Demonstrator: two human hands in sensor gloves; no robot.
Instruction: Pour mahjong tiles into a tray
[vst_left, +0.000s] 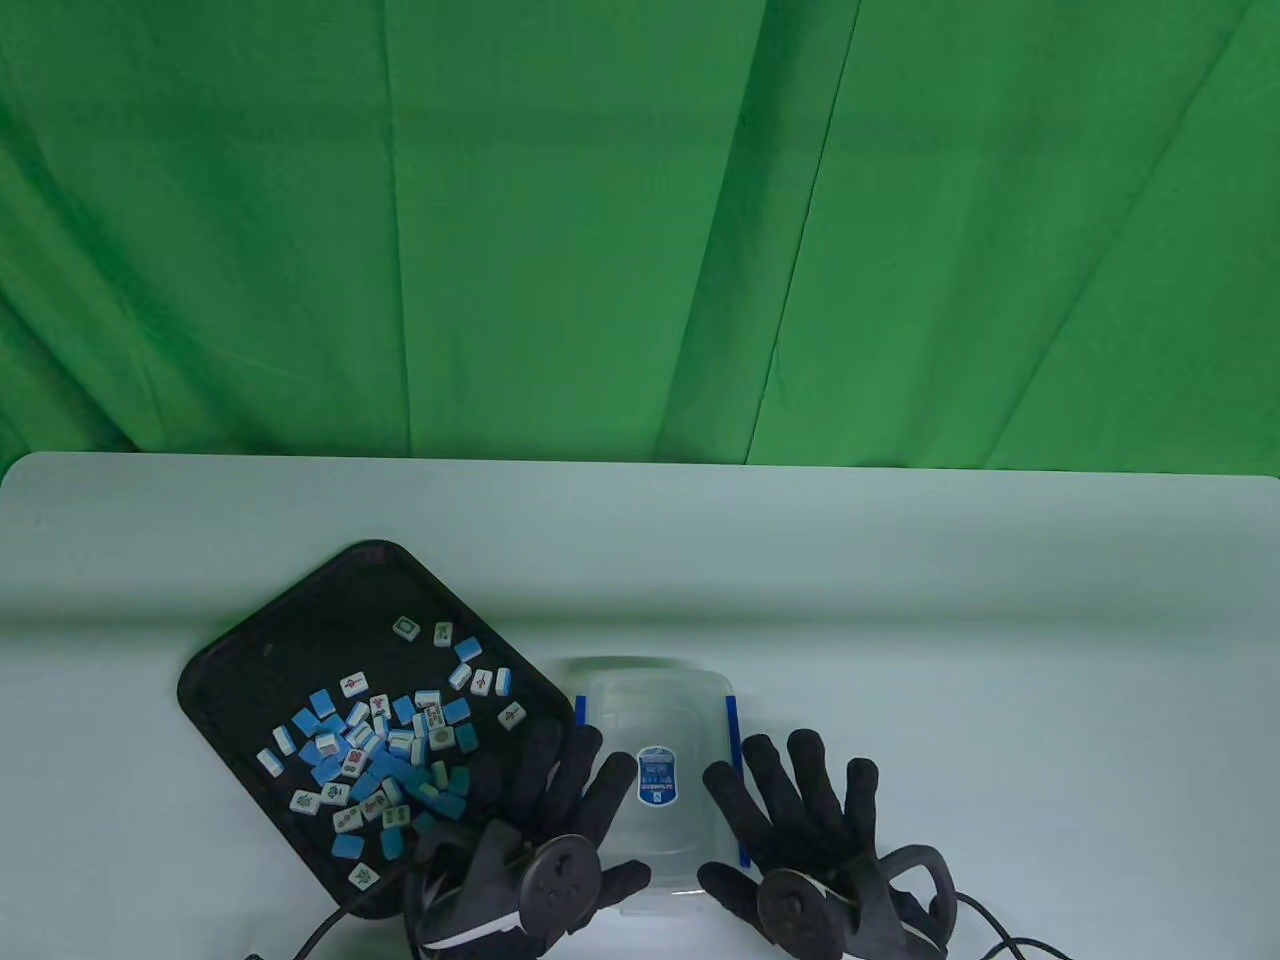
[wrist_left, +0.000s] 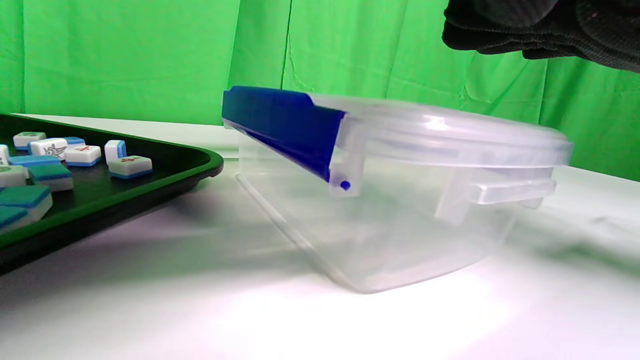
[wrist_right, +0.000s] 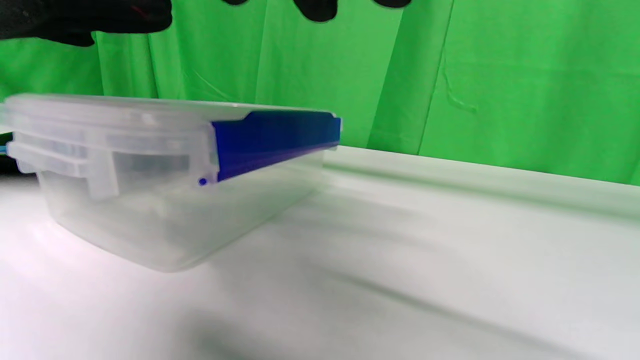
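While the mahjong tiles (vst_left: 385, 745) lie scattered, some face up and some blue back up, across a black tray (vst_left: 262, 640) set at an angle on the left of a white table (vst_left: 900, 600), a clear plastic box (vst_left: 655, 720) stands just to the tray's right, its lid on and its blue side clips (wrist_left: 280, 122) folded down. Both gloved hands flank the near end of the box. Fingers spread wide, the left hand (vst_left: 570, 800) is over the gap between tray and box, overlapping the tray's near corner, and holds nothing. Equally wide and holding nothing, the right hand (vst_left: 800, 810) is just beside the box's right clip (vst_left: 733, 720). Whether either palm touches the table or box cannot be told. Behind the table hangs a green cloth (vst_left: 640, 220).
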